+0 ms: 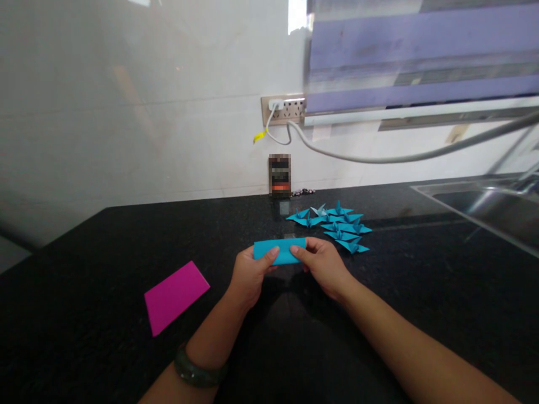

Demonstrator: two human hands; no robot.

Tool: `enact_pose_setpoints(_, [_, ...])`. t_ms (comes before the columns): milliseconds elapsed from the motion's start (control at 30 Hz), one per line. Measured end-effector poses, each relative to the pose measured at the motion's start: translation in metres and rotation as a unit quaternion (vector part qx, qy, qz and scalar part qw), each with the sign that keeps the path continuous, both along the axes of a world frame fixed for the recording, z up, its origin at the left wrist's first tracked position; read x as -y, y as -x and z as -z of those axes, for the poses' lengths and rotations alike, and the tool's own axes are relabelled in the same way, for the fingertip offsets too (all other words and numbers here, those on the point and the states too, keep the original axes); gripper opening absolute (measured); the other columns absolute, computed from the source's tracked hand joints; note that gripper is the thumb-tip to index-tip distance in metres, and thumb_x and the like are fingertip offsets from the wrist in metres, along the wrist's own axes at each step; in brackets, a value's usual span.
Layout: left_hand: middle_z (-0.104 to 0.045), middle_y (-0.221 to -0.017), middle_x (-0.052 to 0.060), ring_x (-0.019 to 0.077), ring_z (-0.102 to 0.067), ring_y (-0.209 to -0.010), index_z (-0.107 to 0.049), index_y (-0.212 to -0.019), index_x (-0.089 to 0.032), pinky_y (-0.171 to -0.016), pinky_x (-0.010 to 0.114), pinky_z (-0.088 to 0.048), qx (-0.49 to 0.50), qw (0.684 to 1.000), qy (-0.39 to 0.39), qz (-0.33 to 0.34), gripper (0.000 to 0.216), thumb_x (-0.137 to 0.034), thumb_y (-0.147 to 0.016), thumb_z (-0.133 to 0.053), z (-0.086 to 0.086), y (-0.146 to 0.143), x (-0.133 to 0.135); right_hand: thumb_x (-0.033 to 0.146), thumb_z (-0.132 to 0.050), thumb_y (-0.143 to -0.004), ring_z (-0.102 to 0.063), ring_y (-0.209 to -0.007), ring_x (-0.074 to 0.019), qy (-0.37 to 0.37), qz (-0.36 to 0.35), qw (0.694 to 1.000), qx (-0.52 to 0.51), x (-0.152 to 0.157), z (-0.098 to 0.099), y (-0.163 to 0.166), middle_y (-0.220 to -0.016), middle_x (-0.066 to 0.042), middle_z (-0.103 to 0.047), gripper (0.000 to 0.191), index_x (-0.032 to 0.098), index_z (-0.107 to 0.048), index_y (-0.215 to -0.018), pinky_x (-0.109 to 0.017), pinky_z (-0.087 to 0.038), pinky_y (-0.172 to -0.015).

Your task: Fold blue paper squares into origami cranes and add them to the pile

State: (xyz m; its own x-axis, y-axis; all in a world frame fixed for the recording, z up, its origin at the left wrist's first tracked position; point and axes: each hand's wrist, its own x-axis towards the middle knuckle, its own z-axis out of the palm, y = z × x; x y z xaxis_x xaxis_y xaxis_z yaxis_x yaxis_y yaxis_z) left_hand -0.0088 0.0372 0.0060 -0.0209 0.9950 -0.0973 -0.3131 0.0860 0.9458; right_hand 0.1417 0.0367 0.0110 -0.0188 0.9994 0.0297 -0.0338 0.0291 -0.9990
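Observation:
A blue sheet of paper (pixel 279 249), folded into a long strip, is held just above the black counter (pixel 84 292). My left hand (pixel 251 275) pinches its left part, thumb on top. My right hand (pixel 320 262) grips its right end, fingers closed on the fold. Just beyond my right hand lies a cluster of several folded blue paper cranes (pixel 337 225). A pink sheet of paper (pixel 176 295) lies flat on the counter to the left of my left forearm, which wears a dark bracelet (pixel 197 371).
A small dark box (pixel 279 175) stands against the white wall at the back. Above it a wall socket (pixel 283 109) holds a white plug and a grey cable (pixel 379 157) running right. A steel sink (pixel 488 207) is at the far right.

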Motion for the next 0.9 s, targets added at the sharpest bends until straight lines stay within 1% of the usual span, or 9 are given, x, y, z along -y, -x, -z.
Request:
enact_pose_setpoints(100, [-0.067,-0.083,0.003,0.0124,-0.061,-0.069,-0.059,-0.11,-0.016,-0.061,0.022,-0.05,-0.012,0.999,-0.048,-0.003,0.057,-0.027,-0.057,-0.079,-0.0005,0.0011,-0.0009,0.038,-0.062,-0.068,-0.036,-0.046,-0.0072,-0.016,-0.009,0.999,0.04,-0.001,-0.0003,-0.0013,-0.053,0.004,-0.048,0.024,0.015,-0.059,-0.066,-0.021,-0.029,-0.044])
enact_pose_setpoints(167, [-0.067,-0.095,0.006,0.0146,-0.061,-0.075,-0.054,-0.119,-0.019,-0.062,0.023,-0.051,-0.034,0.996,-0.081,0.014,0.064,-0.026,-0.059,-0.077,-0.0011,0.0021,-0.0009,0.037,-0.059,-0.069,-0.036,-0.046,-0.0076,-0.025,-0.013,0.998,0.062,-0.002,0.0007,-0.002,-0.052,0.004,-0.047,0.022,0.015,-0.058,-0.064,-0.022,-0.029,-0.044])
enact_pose_setpoints(233, [-0.065,-0.096,0.007,0.0157,-0.061,-0.074,-0.058,-0.112,-0.018,-0.059,0.024,-0.052,-0.076,0.993,-0.091,0.021,0.057,-0.029,-0.06,-0.077,-0.0014,0.0029,-0.0004,0.037,-0.058,-0.07,-0.036,-0.046,-0.0078,-0.028,-0.012,0.997,0.069,-0.0026,0.0019,-0.0025,-0.054,0.004,-0.048,0.022,0.015,-0.058,-0.065,-0.022,-0.03,-0.044])
enact_pose_setpoints(300, [-0.064,-0.088,0.006,0.0151,-0.059,-0.069,-0.063,-0.101,-0.015,-0.054,0.024,-0.052,-0.112,0.99,-0.081,0.019,0.047,-0.031,-0.059,-0.076,-0.0014,0.0031,0.0005,0.037,-0.058,-0.07,-0.037,-0.047,-0.008,-0.024,-0.009,0.998,0.064,-0.0029,0.0028,-0.0026,-0.057,0.003,-0.051,0.022,0.015,-0.059,-0.067,-0.021,-0.031,-0.044])
enact_pose_setpoints(367, [-0.062,-0.08,0.004,0.0144,-0.058,-0.066,-0.064,-0.097,-0.014,-0.052,0.025,-0.053,-0.121,0.99,-0.067,0.017,0.044,-0.032,-0.058,-0.077,-0.0016,0.0029,0.0014,0.038,-0.059,-0.07,-0.038,-0.048,-0.0081,-0.016,-0.008,0.998,0.053,-0.0031,0.003,-0.0025,-0.058,0.002,-0.051,0.022,0.015,-0.058,-0.069,-0.021,-0.032,-0.044])
enact_pose_setpoints(533, [-0.058,-0.081,0.003,0.0142,-0.058,-0.067,-0.061,-0.1,-0.015,-0.05,0.023,-0.054,-0.102,0.993,-0.052,0.034,0.046,-0.032,-0.06,-0.075,-0.0017,0.0018,0.0018,0.04,-0.061,-0.068,-0.037,-0.046,-0.0079,0.003,-0.005,0.999,0.042,-0.0033,0.0022,-0.0025,-0.055,0.004,-0.048,0.025,0.015,-0.057,-0.067,-0.022,-0.031,-0.043])
enact_pose_setpoints(700, [-0.055,-0.083,0.001,0.0125,-0.058,-0.066,-0.052,-0.114,-0.019,-0.048,0.022,-0.054,-0.069,0.996,-0.056,0.031,0.058,-0.03,-0.062,-0.074,0.0,0.0017,0.0006,0.041,-0.062,-0.068,-0.037,-0.044,-0.0075,0.0,-0.001,0.999,0.041,-0.0036,0.0032,-0.0026,-0.052,0.005,-0.045,0.027,0.016,-0.054,-0.064,-0.022,-0.03,-0.042])
enact_pose_setpoints(767, [-0.055,-0.083,0.002,0.0124,-0.058,-0.066,-0.052,-0.111,-0.018,-0.047,0.021,-0.053,-0.06,0.997,-0.049,0.031,0.055,-0.029,-0.062,-0.074,0.0005,0.0018,0.0005,0.041,-0.063,-0.067,-0.037,-0.044,-0.0074,0.001,-0.001,0.999,0.038,-0.0036,0.0034,-0.0025,-0.052,0.005,-0.045,0.027,0.016,-0.053,-0.062,-0.022,-0.03,-0.042])
enact_pose_setpoints(900, [-0.056,-0.081,0.002,0.0125,-0.058,-0.066,-0.058,-0.095,-0.015,-0.047,0.02,-0.053,-0.052,0.998,-0.035,0.027,0.041,-0.029,-0.06,-0.075,0.0008,0.0014,0.0007,0.044,-0.064,-0.066,-0.036,-0.044,-0.0074,0.003,0.001,0.999,0.034,-0.0032,0.0026,-0.0023,-0.052,0.005,-0.045,0.029,0.017,-0.052,-0.062,-0.022,-0.03,-0.041])
